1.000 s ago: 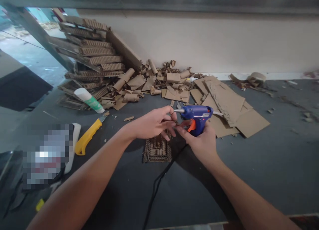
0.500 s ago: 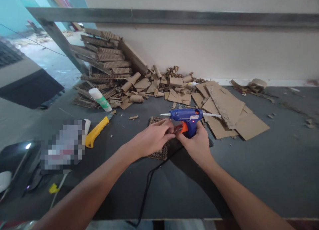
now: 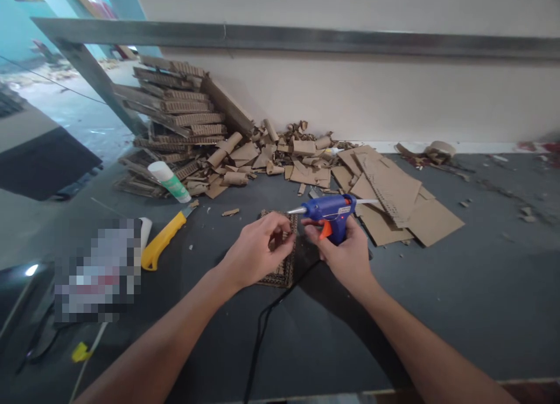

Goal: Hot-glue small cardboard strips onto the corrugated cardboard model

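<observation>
Under the left grip (image 3: 258, 249), cardboard panel (image 3: 283, 277), partly hidden

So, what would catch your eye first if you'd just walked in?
Probably the blue glue gun with its orange trigger, held in the right hand near the middle of the view. Next, the yellow cutter lying on the dark table to the left. Farther back on that side rises a tall stack of ridged cardboard.
</observation>
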`<state>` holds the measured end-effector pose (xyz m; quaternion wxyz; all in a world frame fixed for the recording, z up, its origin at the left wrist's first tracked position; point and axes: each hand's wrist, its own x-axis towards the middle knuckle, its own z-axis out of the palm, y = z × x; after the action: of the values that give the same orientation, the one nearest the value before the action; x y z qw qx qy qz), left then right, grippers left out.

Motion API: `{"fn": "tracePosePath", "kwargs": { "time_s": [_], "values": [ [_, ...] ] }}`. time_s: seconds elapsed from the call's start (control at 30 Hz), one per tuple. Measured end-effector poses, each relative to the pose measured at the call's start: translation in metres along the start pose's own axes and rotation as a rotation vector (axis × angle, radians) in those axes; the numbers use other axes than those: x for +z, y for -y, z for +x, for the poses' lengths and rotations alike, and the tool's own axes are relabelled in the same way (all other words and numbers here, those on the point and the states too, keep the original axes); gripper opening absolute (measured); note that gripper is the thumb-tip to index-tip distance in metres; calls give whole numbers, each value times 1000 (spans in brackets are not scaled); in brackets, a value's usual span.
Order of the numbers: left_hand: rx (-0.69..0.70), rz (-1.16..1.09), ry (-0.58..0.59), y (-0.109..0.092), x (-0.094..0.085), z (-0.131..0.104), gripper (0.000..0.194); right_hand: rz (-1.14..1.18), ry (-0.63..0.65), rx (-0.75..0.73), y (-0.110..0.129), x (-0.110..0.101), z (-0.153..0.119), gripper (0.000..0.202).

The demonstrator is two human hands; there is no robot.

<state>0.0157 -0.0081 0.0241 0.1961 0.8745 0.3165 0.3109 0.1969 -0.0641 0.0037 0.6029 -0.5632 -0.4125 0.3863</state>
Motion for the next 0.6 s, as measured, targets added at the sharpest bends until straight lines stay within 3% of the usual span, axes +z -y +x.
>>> {"fn": "tracePosePath", "kwargs": {
  "time_s": [0.37,0.6],
  "values": [
    [27,-95,-42,6,6,0,11,142,77,164,0,2,4,47],
    [-5,-190,-105,2,7,1,6,231,213,162,0,-4,7,41]
  ]
}}
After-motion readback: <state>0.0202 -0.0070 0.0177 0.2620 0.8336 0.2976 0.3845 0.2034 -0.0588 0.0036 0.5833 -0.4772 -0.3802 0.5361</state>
